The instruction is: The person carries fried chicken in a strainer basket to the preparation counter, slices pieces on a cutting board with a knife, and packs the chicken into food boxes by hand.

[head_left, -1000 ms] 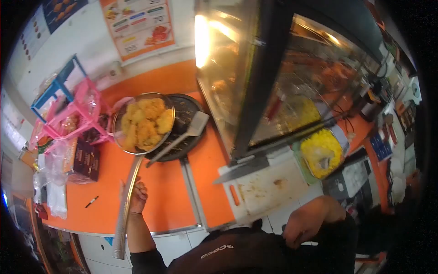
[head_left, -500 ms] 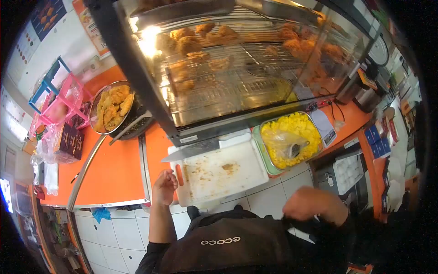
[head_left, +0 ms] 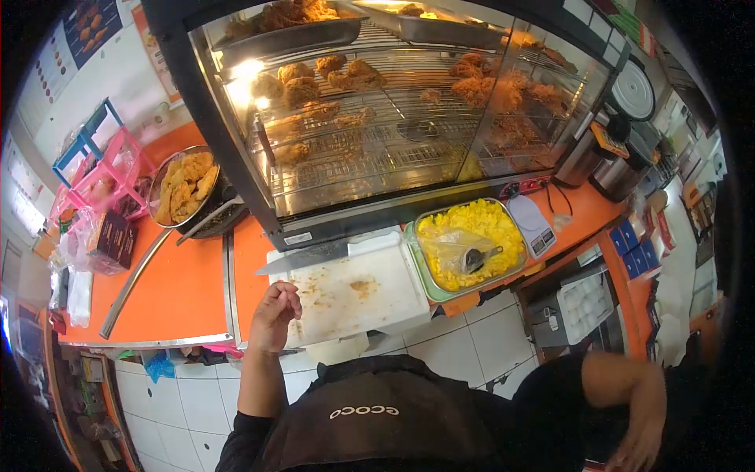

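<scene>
My left hand hovers at the left edge of a white cutting board, its fingers loosely curled with nothing seen in them. Brown crumbs and grease smears dot the board. Along the board's back edge lies a large knife, its blade pointing left and its white handle to the right. My right hand hangs low at the far right beside my body, away from the counter; its fingers point downward, apart and holding nothing visible. To the right of the board sits a metal tray of yellow chopped food with a plastic bag and scoop on top.
A glass warming cabinet with fried chicken stands behind the board. On the left are a long-handled strainer of fried pieces, a dark pan and a pink basket. A kitchen scale sits right of the tray.
My right hand has swung from in front of my body out to the far right and down. The left hand stays by the board. The view has shifted slightly.
</scene>
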